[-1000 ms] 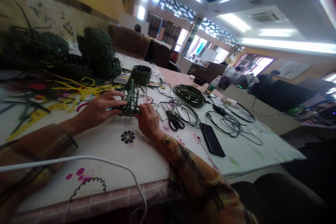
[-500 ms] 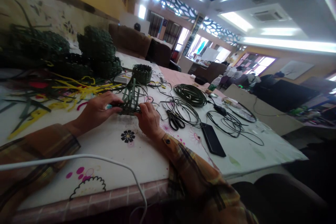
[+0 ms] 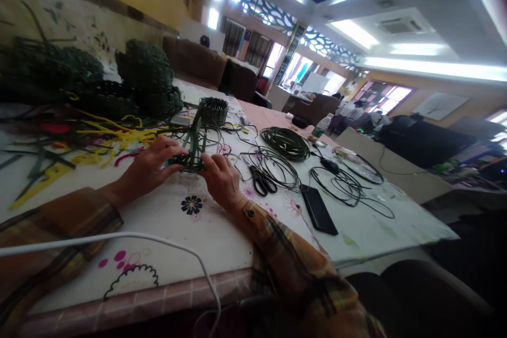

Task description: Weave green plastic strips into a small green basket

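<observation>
Near the table's (image 3: 222, 243) front edge, my left hand (image 3: 148, 169) and right hand (image 3: 219, 179) both pinch the green woven strip piece (image 3: 192, 150).

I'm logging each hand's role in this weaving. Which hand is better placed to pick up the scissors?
Right, probably. The right hand lies beside the scissors on the table's cloth. The left hand is on the far side of the green woven piece, which both hands grip, so the right would have to let go first.
</observation>
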### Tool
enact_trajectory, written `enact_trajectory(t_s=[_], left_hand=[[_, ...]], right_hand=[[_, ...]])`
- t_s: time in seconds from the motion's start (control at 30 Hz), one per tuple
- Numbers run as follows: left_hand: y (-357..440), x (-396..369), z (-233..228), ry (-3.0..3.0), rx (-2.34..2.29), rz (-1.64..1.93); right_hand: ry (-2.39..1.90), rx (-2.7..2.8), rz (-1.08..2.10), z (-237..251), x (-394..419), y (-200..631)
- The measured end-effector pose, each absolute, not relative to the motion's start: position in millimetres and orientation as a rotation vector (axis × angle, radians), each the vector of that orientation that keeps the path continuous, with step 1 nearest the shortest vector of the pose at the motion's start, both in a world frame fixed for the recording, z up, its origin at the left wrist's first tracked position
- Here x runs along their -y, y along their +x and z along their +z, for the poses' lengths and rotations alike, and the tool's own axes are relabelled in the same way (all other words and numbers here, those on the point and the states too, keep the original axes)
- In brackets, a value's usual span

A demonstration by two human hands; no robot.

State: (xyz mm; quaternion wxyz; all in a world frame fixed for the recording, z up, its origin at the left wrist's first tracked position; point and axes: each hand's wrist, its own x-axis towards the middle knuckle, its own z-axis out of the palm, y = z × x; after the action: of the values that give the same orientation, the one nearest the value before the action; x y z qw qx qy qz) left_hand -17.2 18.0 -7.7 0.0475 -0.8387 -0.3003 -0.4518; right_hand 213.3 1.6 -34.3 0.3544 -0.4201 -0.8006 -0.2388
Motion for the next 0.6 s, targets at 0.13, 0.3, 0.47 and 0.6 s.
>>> enact_trajectory(t_s=[0.13, 0.3, 0.47, 0.6], left_hand=[[-14.7, -18.3, -9.9, -2.522, 0.914, -1.339], [-11.1, -15.8, -8.1, -2.499, 0.967, -1.352], [-8.7, -14.3, -6.0, -2.512, 1.020, -1.352], [-8.6, -15.2, -7.0, -2.529, 1.075, -1.363]], right_hand=[[-1.154, 2.080, -0.608, -35.4, -1.7, 211.6], [-1.245, 2.099, -0.543, -34.0, 0.0, 208.4], [-1.282, 2.104, -0.530, -34.1, 0.9, 206.5], [-1.280, 2.109, -0.547, -35.2, -0.2, 206.8]])
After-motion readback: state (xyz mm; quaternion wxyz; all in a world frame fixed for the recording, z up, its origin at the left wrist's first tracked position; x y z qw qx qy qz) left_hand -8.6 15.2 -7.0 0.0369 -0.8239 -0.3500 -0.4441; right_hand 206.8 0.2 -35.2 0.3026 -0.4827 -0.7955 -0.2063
